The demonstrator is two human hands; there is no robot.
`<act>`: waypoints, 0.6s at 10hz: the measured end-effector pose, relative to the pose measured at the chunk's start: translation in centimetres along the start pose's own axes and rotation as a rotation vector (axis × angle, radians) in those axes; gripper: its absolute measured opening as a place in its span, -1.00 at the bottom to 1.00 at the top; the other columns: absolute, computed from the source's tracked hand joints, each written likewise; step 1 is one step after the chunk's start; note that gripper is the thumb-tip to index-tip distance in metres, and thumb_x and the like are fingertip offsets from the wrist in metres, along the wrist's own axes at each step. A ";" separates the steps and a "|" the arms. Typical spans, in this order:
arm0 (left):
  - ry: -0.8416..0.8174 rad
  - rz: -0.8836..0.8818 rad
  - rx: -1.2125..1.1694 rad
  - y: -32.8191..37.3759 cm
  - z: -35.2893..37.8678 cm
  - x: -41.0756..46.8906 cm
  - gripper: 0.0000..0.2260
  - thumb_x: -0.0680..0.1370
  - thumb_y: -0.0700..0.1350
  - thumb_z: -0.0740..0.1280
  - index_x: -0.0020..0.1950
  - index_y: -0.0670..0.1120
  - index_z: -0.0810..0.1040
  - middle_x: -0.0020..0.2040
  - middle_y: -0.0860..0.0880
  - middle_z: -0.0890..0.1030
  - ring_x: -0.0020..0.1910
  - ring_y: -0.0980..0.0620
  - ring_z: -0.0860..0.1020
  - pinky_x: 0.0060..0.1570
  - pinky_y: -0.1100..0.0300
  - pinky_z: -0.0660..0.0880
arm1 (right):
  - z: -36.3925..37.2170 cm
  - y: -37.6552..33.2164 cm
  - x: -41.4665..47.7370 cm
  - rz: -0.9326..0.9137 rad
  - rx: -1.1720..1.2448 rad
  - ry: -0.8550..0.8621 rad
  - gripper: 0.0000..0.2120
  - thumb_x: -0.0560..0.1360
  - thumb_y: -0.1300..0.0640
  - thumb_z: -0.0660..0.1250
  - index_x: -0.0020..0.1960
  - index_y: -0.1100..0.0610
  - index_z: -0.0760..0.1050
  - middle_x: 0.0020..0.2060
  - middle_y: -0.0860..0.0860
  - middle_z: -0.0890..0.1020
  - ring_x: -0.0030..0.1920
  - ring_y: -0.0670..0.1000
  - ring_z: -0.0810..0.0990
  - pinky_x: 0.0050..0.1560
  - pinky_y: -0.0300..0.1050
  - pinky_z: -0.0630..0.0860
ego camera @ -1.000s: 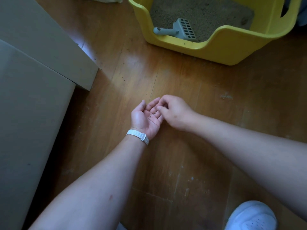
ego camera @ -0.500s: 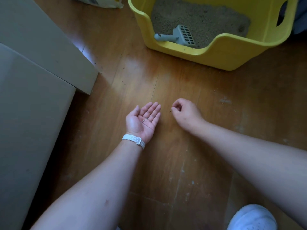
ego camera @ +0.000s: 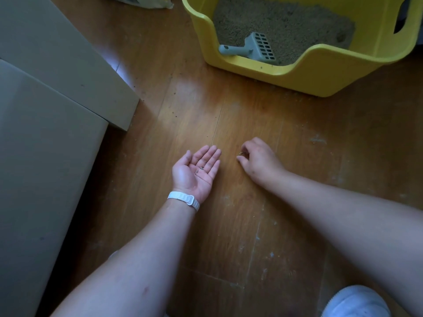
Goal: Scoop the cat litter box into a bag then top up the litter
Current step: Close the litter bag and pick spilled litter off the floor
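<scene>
A yellow litter box (ego camera: 304,72) stands on the wooden floor at the top right, filled with tan litter (ego camera: 286,26). A grey slotted scoop (ego camera: 251,48) lies inside it near the low front wall. My left hand (ego camera: 194,170) lies palm up on the floor, fingers straight, with a few litter grains (ego camera: 202,167) in the palm. My right hand (ego camera: 258,159) is just to its right, fingers curled down at the floor, pinching small grains (ego camera: 240,153) at the fingertips.
A grey cabinet (ego camera: 52,124) fills the left side, its corner jutting toward the floor's middle. A white bag (ego camera: 139,1) lies at the top edge. Stray grains dot the floor (ego camera: 178,97) near the box. My white shoe (ego camera: 354,303) shows at bottom right.
My right hand has drawn away from my left palm to the floor on the right and pinches at grains there. My left hand stays open, palm up.
</scene>
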State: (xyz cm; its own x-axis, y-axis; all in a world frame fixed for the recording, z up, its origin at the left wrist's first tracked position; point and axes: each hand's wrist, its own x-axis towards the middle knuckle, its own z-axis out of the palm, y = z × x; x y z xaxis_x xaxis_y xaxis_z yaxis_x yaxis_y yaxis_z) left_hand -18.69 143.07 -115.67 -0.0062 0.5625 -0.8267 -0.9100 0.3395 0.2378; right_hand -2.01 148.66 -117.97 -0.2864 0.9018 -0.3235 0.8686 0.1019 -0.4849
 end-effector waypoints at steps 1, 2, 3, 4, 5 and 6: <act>0.000 -0.001 0.003 -0.1 0.1 0.1 -0.60 0.65 -0.01 0.06 0.15 -0.27 0.56 0.10 -0.25 0.66 0.11 -0.18 0.64 0.21 -0.01 0.49 | 0.4 0.0 0.4 0.019 -0.005 0.003 -0.77 0.54 0.06 0.34 0.10 0.19 0.54 0.06 0.09 0.52 0.11 0.10 0.50 0.12 -0.06 0.44; 0.003 -0.006 0.004 -0.1 0.2 0.2 -0.60 0.65 -0.01 0.07 0.14 -0.26 0.56 0.09 -0.25 0.66 0.10 -0.18 0.64 0.20 -0.01 0.49 | 0.5 0.1 0.6 0.015 -0.021 -0.001 -0.80 0.55 0.08 0.32 0.07 0.19 0.55 0.05 0.10 0.53 0.09 0.11 0.50 0.10 -0.07 0.43; 0.008 -0.011 0.004 -0.1 0.2 0.3 -0.60 0.65 -0.01 0.06 0.14 -0.26 0.56 0.10 -0.25 0.66 0.10 -0.18 0.64 0.20 -0.01 0.49 | 0.5 0.1 0.9 0.012 -0.035 0.008 -0.82 0.57 0.11 0.30 0.04 0.21 0.56 0.02 0.11 0.53 0.06 0.11 0.51 0.07 -0.05 0.44; 0.007 -0.014 0.010 -0.2 0.2 0.5 -0.60 0.65 -0.01 0.06 0.13 -0.26 0.56 0.10 -0.24 0.65 0.11 -0.17 0.63 0.23 -0.01 0.48 | 0.4 0.0 1.1 0.004 -0.049 0.004 -0.83 0.58 0.14 0.27 0.01 0.23 0.55 0.00 0.13 0.53 0.04 0.13 0.51 0.05 -0.03 0.44; 0.011 -0.014 0.011 -0.1 0.1 0.6 -0.60 0.65 -0.01 0.07 0.13 -0.26 0.56 0.09 -0.24 0.66 0.12 -0.17 0.63 0.24 -0.01 0.48 | 0.4 0.0 1.2 -0.020 -0.068 -0.009 -0.83 0.59 0.15 0.23 -0.01 0.25 0.53 -0.02 0.14 0.51 0.01 0.15 0.50 0.01 0.00 0.46; 0.017 -0.014 0.017 -0.2 0.0 0.7 -0.60 0.65 -0.01 0.06 0.13 -0.26 0.56 0.09 -0.24 0.66 0.12 -0.17 0.63 0.23 -0.01 0.48 | 0.4 -0.1 1.2 -0.069 -0.138 -0.026 -0.81 0.61 0.17 0.17 0.04 0.25 0.51 0.01 0.16 0.50 0.03 0.18 0.50 0.02 0.01 0.44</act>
State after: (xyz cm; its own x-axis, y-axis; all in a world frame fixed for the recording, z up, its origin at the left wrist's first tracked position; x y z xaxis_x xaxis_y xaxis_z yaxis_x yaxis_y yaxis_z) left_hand -18.46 143.39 -116.30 -0.0009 0.5446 -0.8387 -0.9029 0.3601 0.2347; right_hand -2.60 149.62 -118.61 -0.3558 0.8797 -0.3154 0.8934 0.2212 -0.3910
